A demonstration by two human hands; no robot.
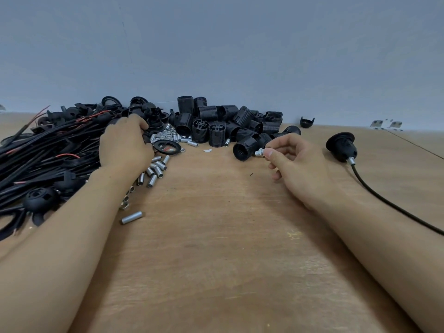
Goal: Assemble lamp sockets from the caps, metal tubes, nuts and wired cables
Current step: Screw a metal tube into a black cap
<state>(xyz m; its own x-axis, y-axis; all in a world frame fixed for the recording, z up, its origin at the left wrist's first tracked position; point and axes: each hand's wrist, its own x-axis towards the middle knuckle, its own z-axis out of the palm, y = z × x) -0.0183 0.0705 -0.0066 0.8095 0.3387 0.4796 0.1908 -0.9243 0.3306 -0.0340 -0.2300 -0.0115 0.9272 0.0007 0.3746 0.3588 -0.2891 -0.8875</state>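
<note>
My right hand (292, 162) pinches a short metal tube with a nut on it (260, 153) between thumb and forefinger, just right of a black threaded socket body (245, 148) lying on its side. My left hand (125, 145) reaches into the pile of black caps (144, 109), its fingers curled on a black part at the pile's edge. Loose metal tubes (156, 170) lie under and beside the left wrist. Small nuts (165, 135) sit in a heap past the fingers. Black wired cables (48, 150) with red leads fill the left side.
A heap of black threaded socket bodies (223, 123) stands at the back centre. An assembled socket with its cable (341, 145) lies at the right. A single cap (307, 122) sits by the wall. A black ring (167, 147) lies near my left fingers. The wooden table (216, 248) spreads toward me.
</note>
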